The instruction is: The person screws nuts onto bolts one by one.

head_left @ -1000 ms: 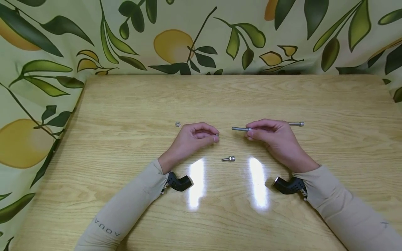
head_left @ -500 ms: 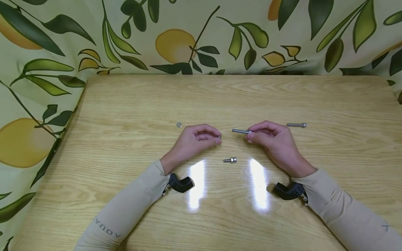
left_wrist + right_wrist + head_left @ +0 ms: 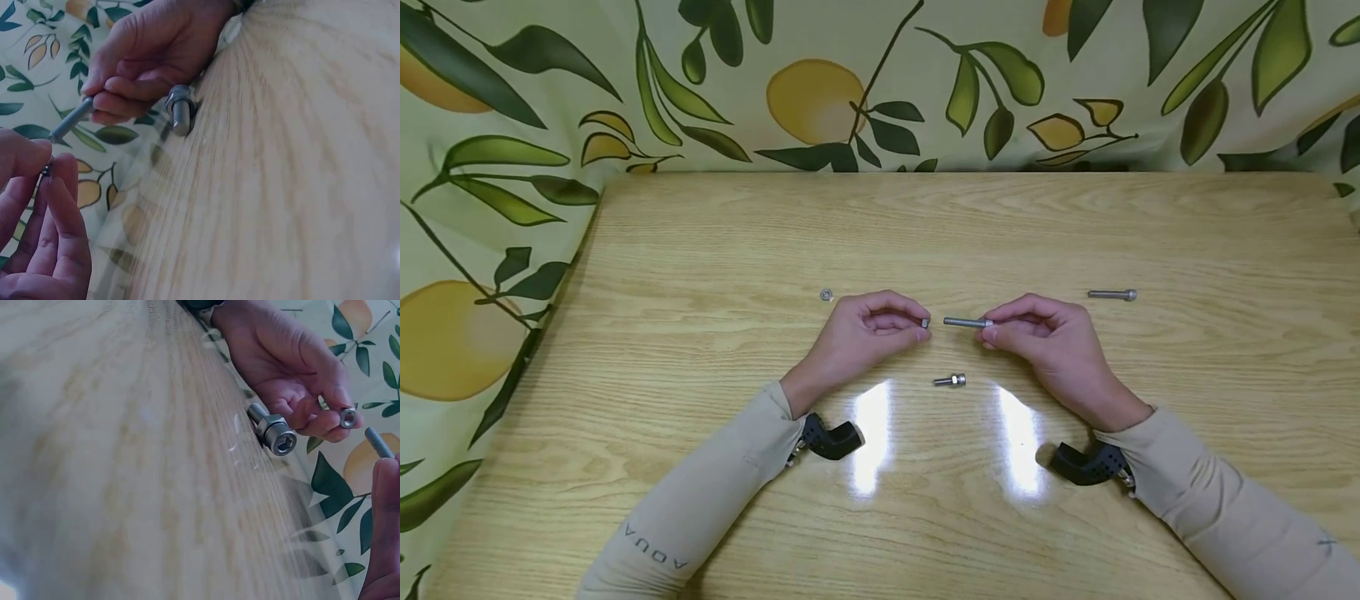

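Observation:
My left hand (image 3: pixel 871 327) pinches a small hex nut (image 3: pixel 348 417) between thumb and fingertips, its hole facing the other hand in the right wrist view. Across a narrow gap, my right hand (image 3: pixel 1037 333) holds a bolt (image 3: pixel 964 322) by its head, the threaded end pointing left toward the nut. The bolt's head is mostly covered by the fingers. On the table below and between the hands lies a shorter socket-head bolt (image 3: pixel 950 381) with a nut on its thread; the right wrist view shows its hex socket.
A loose nut (image 3: pixel 827 295) lies just beyond the left hand. Another long socket-head bolt (image 3: pixel 1112 295) rests to the right of the right hand. The wooden table (image 3: pixel 737 242) meets a leaf-patterned cloth (image 3: pixel 715 50) at its back and left edges.
The right hand has brought its bolt slightly left and down, so the gap to the nut is smaller and the two are nearly in line. The left hand has shifted a little right.

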`<state>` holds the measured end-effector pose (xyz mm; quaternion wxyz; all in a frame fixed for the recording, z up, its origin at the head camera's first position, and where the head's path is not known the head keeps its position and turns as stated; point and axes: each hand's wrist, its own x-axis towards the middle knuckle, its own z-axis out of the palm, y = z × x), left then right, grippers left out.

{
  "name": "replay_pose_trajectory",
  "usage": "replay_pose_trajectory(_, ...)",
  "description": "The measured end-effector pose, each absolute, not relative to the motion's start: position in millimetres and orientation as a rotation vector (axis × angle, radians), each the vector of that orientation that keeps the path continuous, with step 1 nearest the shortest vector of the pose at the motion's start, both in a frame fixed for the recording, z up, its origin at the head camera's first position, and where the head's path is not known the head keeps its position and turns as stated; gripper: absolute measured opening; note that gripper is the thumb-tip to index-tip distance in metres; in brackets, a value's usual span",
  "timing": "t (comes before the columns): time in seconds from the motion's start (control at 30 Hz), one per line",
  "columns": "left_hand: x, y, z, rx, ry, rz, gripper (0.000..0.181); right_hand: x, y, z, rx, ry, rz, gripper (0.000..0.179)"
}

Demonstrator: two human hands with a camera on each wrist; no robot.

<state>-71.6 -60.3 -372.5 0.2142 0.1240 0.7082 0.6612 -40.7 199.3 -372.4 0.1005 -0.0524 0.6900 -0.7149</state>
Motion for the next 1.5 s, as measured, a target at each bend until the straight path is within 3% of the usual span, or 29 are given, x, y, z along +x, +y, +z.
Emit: replay_pose_trajectory(1.5,-66.5,-54.9,-373.5,0.335,1.977,1.755,0.022,-39.4,196.6,-373.5,-0.238,2.104,-2.0,0.023)
